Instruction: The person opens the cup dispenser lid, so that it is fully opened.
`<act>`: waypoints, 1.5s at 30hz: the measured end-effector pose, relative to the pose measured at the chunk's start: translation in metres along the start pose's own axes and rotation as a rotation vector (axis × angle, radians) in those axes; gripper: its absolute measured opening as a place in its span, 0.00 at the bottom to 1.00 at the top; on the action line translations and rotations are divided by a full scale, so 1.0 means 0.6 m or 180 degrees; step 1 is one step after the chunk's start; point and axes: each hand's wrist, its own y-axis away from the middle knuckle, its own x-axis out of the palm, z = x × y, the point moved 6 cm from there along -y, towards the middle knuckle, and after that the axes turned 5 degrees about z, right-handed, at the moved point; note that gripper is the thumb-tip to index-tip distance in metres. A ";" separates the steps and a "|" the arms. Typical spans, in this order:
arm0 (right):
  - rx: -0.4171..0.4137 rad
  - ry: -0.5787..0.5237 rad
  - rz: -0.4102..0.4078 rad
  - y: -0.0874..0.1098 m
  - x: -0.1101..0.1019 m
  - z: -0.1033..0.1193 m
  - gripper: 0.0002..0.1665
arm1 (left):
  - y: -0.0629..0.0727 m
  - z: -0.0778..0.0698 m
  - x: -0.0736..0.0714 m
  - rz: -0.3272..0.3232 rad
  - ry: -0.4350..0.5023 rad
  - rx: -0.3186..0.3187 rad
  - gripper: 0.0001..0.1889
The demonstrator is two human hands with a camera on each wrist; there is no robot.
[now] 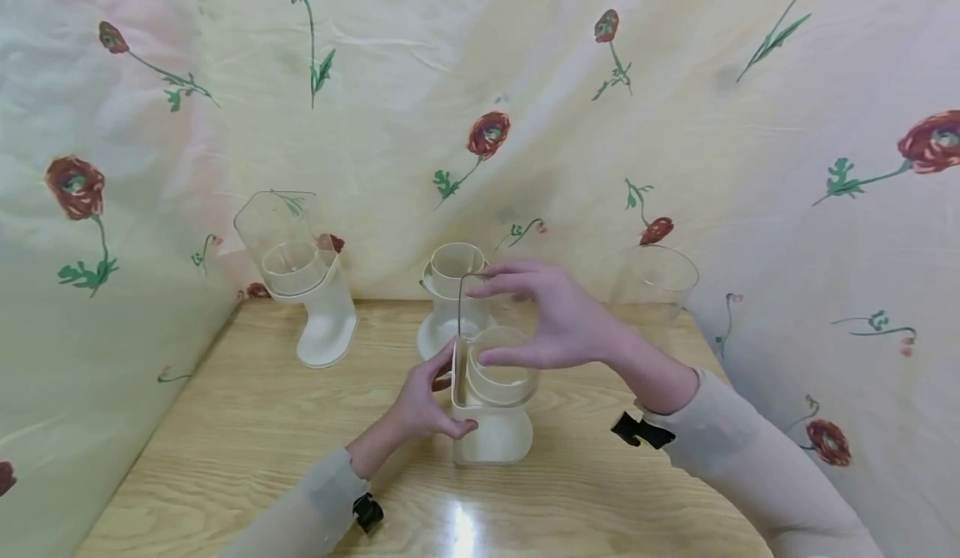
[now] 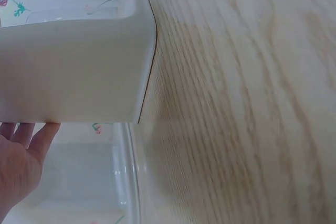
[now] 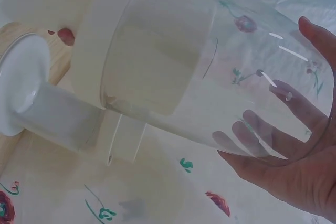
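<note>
My left hand grips the side of a white stand, thumb at its front and fingers behind. In the left wrist view, the fingertips meet the lower edge of a white panel. Fixed above the stand is a clear container with a white cup-like part in it. My right hand holds the container around its upper end, thumb on one side and fingers on the other. Through the clear wall, those fingers show in the right wrist view.
At the back left stands a similar white stand with a clear container. Behind my hands is a white stand with a round base and a cup. A clear round vessel stands at the back right. Flowered cloth surrounds the wooden table.
</note>
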 end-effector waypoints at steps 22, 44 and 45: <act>0.0386 0.0179 0.0265 -0.014 0.001 0.004 0.43 | -0.003 0.000 -0.003 0.0112 0.0020 0.0023 0.67; 0.0015 -0.1146 -0.0679 0.052 0.039 -0.053 0.47 | 0.002 0.004 0.000 0.0029 -0.0028 -0.0058 0.65; -0.0005 -0.1095 -0.0666 0.049 0.038 -0.052 0.45 | 0.002 0.004 0.000 0.0028 -0.0007 -0.0086 0.64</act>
